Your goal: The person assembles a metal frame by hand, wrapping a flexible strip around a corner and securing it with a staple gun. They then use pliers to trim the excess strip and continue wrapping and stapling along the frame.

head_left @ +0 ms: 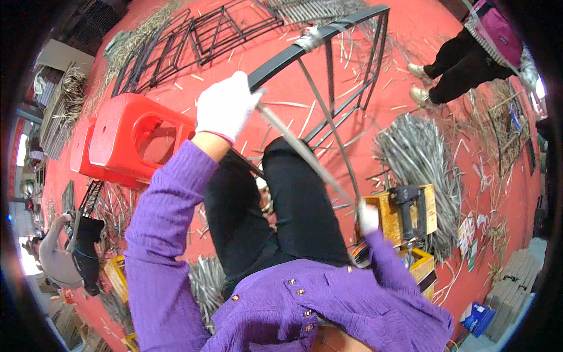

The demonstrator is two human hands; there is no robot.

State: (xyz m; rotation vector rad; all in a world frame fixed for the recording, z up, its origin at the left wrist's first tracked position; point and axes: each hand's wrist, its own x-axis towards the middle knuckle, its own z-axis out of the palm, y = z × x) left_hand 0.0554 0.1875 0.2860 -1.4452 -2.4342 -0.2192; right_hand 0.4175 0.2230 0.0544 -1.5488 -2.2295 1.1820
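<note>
My left hand (227, 108), in a white glove, is closed around the top bar of a black metal frame (281, 61) that stands in front of my knees. A long grey flat strip (305, 154) runs from beside its thumb down to my right hand (368, 217), also white-gloved and slightly blurred. The right fingers look closed on the strip, low beside my right thigh. A second thin length slants from the upper bar to the same hand. Grey strip wrapping (311, 39) circles the bar farther up.
Red plastic stools (111, 138) stand at left. A yellow wooden box (431, 205) with a black power tool (407, 202) is at right, near a bundle of grey strips (419, 158). More black frames (229, 35) lie beyond. Another person (469, 58) stands at the upper right.
</note>
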